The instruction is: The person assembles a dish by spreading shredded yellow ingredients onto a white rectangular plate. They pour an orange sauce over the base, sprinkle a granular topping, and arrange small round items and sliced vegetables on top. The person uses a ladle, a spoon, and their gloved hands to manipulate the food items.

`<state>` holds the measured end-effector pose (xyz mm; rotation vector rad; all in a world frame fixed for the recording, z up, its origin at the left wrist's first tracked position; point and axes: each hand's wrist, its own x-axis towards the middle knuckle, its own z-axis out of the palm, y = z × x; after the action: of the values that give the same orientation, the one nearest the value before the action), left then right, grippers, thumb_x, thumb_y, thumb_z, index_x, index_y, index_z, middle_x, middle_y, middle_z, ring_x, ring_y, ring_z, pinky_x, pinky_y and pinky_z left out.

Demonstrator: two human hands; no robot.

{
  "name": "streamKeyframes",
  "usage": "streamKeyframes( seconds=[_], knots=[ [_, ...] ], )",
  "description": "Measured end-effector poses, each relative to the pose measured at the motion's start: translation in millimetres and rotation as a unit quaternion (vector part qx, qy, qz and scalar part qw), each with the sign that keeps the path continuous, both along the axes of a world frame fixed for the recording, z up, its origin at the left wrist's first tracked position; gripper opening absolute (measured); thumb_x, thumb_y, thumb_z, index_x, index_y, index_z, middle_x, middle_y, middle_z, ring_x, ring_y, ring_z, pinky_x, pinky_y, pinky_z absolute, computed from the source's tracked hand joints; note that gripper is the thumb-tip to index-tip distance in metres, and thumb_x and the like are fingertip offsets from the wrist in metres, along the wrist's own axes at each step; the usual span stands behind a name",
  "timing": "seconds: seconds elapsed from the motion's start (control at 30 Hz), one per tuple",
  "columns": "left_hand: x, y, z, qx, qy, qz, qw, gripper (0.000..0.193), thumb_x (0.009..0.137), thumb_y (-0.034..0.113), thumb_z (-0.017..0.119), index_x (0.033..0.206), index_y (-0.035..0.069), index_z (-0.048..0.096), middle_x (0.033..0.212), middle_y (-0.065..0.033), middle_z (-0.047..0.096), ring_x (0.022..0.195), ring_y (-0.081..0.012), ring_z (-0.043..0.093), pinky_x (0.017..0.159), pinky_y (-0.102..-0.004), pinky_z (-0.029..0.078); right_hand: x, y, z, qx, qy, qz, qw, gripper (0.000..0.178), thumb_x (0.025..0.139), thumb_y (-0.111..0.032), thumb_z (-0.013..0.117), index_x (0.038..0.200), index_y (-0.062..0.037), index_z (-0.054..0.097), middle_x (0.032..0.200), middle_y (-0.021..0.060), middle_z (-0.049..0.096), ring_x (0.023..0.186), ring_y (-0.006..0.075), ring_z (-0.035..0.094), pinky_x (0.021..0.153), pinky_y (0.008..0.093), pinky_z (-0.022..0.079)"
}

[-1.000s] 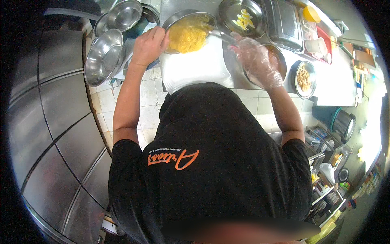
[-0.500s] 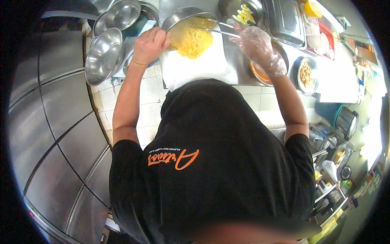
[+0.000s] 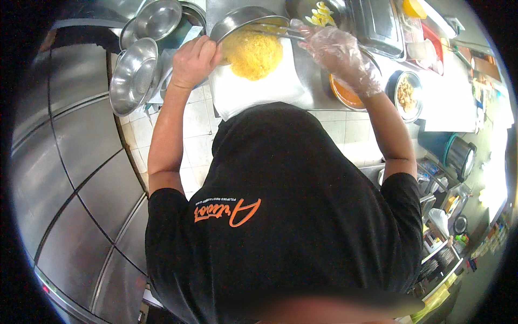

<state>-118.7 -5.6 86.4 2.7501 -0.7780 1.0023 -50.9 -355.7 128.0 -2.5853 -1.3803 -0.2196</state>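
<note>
Noodles (image 3: pixel 256 58), yellow and loosely heaped, lie partly in the bowl (image 3: pixel 243 17) and partly over the white sheet (image 3: pixel 259 93), toward the left edge of the surface (image 3: pixel 315 81). Our left hand (image 3: pixel 196 65), bare, has its fingers curled round the bowl's left rim, seemingly to hold it tipped with its mouth facing the near edge. Our right hand (image 3: pixel 337 56), in a clear glove, has its fingers closed about the tongs (image 3: pixel 291 36), whose tips reach the noodles at the mouth; we cannot tell whether those tips pinch any. The sheet reaches the near left corner, likely to shield the metal.

We count one tipped bowl, one pair of tongs and one heap. Rightward we have one pan of pale slices (image 3: pixel 321 14), too overlapped to count, set well in from the near edge; one vessel of orange sauce (image 3: pixel 346 96), partly hidden by our right hand, and one dish of brown bits (image 3: pixel 406 94), both by the near edge; and one tray (image 3: pixel 375 32). Past the left edge we see at least three spare bowls (image 3: pixel 134 75).
</note>
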Motion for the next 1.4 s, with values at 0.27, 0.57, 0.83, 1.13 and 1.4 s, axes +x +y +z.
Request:
streamKeyframes(
  seconds=[0.27,0.57,0.83,1.13,1.4],
  knots=[
    [-6.3,0.1,5.7,0.000,0.013,0.012,1.000,0.026,0.082,0.018,0.076,0.080,0.011,0.051,0.077,-0.0051,0.062,0.063,-0.0217,0.063,0.056,-0.0324,0.052,-19.7,-21.0,-16.2,0.101,0.121,-0.082,0.984,0.048,0.093,-0.025,0.069,0.139,-0.0148,0.059,0.085,0.0063,0.066,0.084,0.0243,0.067,0.075,0.0384,0.057],
    [-0.4,3.7,8.2,-0.020,0.005,0.007,1.000,0.026,0.082,0.018,0.075,0.082,0.011,0.051,0.076,-0.0051,0.061,0.061,-0.0231,0.062,0.054,-0.0332,0.050,-23.3,-15.3,-15.6,0.012,0.106,-0.092,0.990,0.052,0.095,-0.032,0.067,0.141,-0.0101,0.056,0.098,0.0143,0.072,0.093,0.0288,0.068,0.086,0.0401,0.054],
    [6.4,15.1,6.4,-0.027,-0.008,0.049,0.998,0.028,0.084,0.017,0.074,0.077,0.011,0.047,0.070,-0.0052,0.056,0.056,-0.0248,0.058,0.051,-0.0354,0.048,-28.7,-36.4,1.4,-0.007,0.205,-0.069,0.976,0.060,0.092,-0.037,0.069,0.144,-0.0115,0.052,0.088,0.0105,0.062,0.088,0.0281,0.063,0.083,0.0403,0.052],
    [9.7,35.3,10.3,-0.035,-0.047,0.117,0.991,0.028,0.087,0.019,0.072,0.076,0.012,0.048,0.066,-0.0053,0.054,0.053,-0.0246,0.058,0.048,-0.0365,0.046,-31.9,-48.4,23.0,-0.075,0.218,-0.067,0.971,0.058,0.093,-0.038,0.067,0.143,-0.0124,0.054,0.082,0.0110,0.058,0.084,0.0300,0.062,0.078,0.0434,0.051],
    [10.7,42.4,15.9,-0.049,-0.056,0.111,0.991,0.028,0.086,0.019,0.072,0.074,0.011,0.048,0.064,-0.0051,0.053,0.053,-0.0247,0.057,0.047,-0.0353,0.045,-19.7,-33.2,21.8,-0.080,0.206,-0.034,0.975,0.051,0.094,-0.037,0.063,0.140,-0.0149,0.058,0.099,0.0120,0.068,0.098,0.0346,0.065,0.084,0.0443,0.053]
  ],
)
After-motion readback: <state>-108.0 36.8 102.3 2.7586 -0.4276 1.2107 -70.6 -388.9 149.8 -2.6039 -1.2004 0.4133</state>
